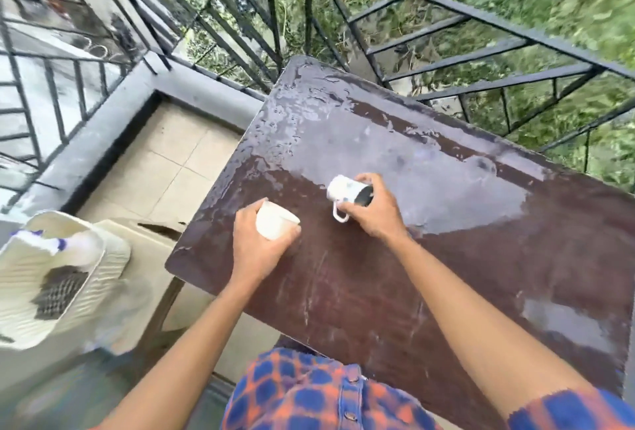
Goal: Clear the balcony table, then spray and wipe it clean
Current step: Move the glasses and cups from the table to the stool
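Observation:
A dark brown balcony table (446, 258) fills the middle of the head view, its far half shiny and wet-looking. My left hand (256, 247) grips a plain white cup (275, 223) just above the table's near left part. My right hand (372, 209) holds a white mug (345, 189) with blue marks, tilted on its side with the handle hanging down and the dark opening toward my palm. The two cups are a short distance apart and do not touch.
A white plastic basket (113, 251) stands at the left on a cream surface, with a white bottle with a purple-blue part (58, 242) and a dark meshed item in it. A black metal railing (446, 0) runs behind the table. Beige floor tiles (165, 168) lie to the left.

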Demonstrator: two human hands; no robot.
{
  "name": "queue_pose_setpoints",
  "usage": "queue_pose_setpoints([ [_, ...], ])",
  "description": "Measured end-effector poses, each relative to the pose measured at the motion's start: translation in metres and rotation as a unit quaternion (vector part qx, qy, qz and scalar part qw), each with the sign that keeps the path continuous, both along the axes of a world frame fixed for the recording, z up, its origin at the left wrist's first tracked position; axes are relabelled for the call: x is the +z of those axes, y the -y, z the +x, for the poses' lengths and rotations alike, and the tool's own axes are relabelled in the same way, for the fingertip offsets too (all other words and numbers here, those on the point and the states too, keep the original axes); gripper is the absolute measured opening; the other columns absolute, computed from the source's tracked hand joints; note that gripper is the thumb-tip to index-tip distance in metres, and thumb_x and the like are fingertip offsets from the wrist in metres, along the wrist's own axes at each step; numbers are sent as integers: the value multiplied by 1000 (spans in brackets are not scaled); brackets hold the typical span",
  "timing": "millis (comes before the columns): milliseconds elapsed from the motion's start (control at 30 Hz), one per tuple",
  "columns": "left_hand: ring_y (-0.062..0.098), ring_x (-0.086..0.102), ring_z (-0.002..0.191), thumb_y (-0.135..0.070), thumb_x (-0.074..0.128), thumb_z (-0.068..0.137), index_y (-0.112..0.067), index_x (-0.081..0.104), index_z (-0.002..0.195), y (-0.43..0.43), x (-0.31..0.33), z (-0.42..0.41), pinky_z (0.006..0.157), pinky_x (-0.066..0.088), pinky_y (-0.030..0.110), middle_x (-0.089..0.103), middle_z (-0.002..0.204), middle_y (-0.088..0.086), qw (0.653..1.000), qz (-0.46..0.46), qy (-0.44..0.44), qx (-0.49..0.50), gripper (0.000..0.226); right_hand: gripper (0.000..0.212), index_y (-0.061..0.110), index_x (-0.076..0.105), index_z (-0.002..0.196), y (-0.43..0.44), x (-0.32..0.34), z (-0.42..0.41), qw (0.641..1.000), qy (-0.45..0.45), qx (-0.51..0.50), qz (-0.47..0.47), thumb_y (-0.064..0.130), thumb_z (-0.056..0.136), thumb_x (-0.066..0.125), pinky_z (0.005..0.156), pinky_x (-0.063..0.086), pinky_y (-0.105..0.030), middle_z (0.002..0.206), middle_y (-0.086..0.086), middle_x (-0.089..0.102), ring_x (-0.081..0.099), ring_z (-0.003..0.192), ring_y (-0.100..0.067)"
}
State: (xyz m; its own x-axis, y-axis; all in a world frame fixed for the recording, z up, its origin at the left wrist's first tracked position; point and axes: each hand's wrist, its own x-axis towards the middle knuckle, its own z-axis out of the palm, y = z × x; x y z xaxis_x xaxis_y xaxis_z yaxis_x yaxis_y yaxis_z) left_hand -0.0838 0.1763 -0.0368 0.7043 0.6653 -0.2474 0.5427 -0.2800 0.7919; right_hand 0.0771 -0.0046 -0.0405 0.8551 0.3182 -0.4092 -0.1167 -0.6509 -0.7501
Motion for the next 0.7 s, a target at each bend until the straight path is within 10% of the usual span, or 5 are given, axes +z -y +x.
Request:
queue_pose_setpoints([
  [133,2,48,112,-34,91,61,-21,54,136,3,11,-60,92,31,12,51,127,-6,997,-10,-14,78,85,62,35,62,118,-15,4,-73,997,-14,77,21,47,60,81,80,46,-30,107,6,67,64,97,-20],
  [300,16,60,103,-34,89,57,-31,52,129,9,14,-152,88,48,30,63,118,-7,966,-56,-12,252,81,77,32,61,134,-72,13,-124,971,-30,232,43,43,65,92,94,50,-33,117,7,64,64,106,-19],
  [467,19,62,106,-41,87,50,-27,53,120,-8,1,-232,92,53,40,62,114,-4,926,-60,-8,372,79,64,32,62,131,-144,24,-160,940,-30,336,52,41,74,90,76,41,-7,120,13,65,61,105,-10],
  [700,22,57,104,-14,92,68,-17,50,123,-79,-42,-289,81,39,26,58,114,1,885,-113,-29,451,70,77,20,63,139,-265,6,-209,879,5,476,-32,47,70,86,99,48,-32,134,-3,70,65,121,-24],
])
